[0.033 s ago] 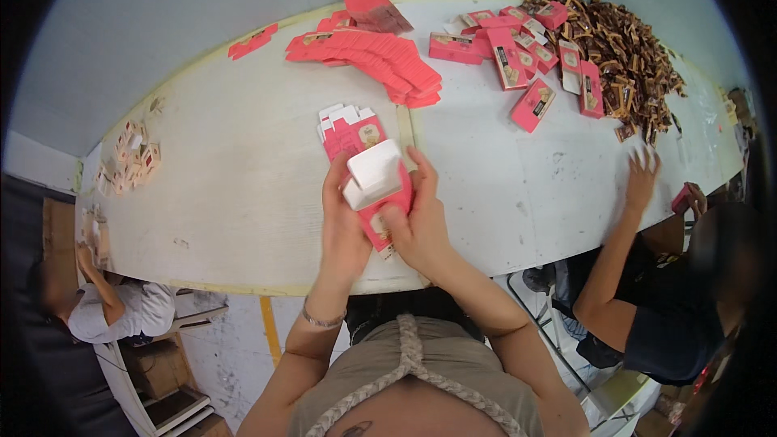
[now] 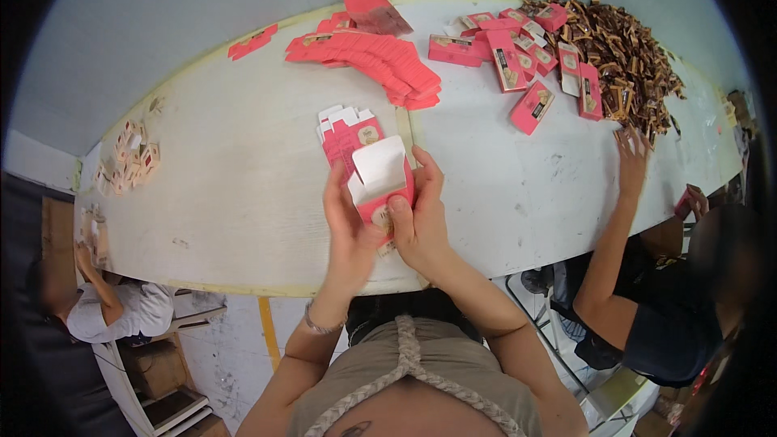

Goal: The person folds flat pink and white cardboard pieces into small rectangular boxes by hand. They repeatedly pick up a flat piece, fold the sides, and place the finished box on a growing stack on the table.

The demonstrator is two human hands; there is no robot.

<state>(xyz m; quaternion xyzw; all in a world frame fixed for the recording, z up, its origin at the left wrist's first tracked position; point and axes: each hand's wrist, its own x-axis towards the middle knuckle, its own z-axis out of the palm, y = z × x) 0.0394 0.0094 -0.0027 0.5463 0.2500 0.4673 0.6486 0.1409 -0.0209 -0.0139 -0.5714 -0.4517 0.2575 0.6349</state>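
Between my two hands is a pink carton (image 2: pixel 377 208), its white inner flap raised at the end away from me and its mouth open. My left hand (image 2: pixel 346 231) grips the carton's left side, fingers curled around it. On the other side my right hand (image 2: pixel 422 218) holds it, with the thumb pressed on the front panel. Just beyond the carton, partly covered by it, flattened pink cartons (image 2: pixel 346 131) with white end flaps lie on the table.
A fanned row of flat pink cartons (image 2: pixel 364 57) lies at the far middle. Filled-out pink boxes (image 2: pixel 505 61) and a heap of small brown wrapped packets (image 2: pixel 627 65) are at the far right, where a co-worker's hand (image 2: pixel 633 163) reaches. Another person (image 2: pixel 121 307) works at the left by small cartons (image 2: pixel 129 160).
The carton in my hands has turned more upright, and my left hand has shifted slightly. The co-worker's hand at the right has moved onto the edge of the packet heap.
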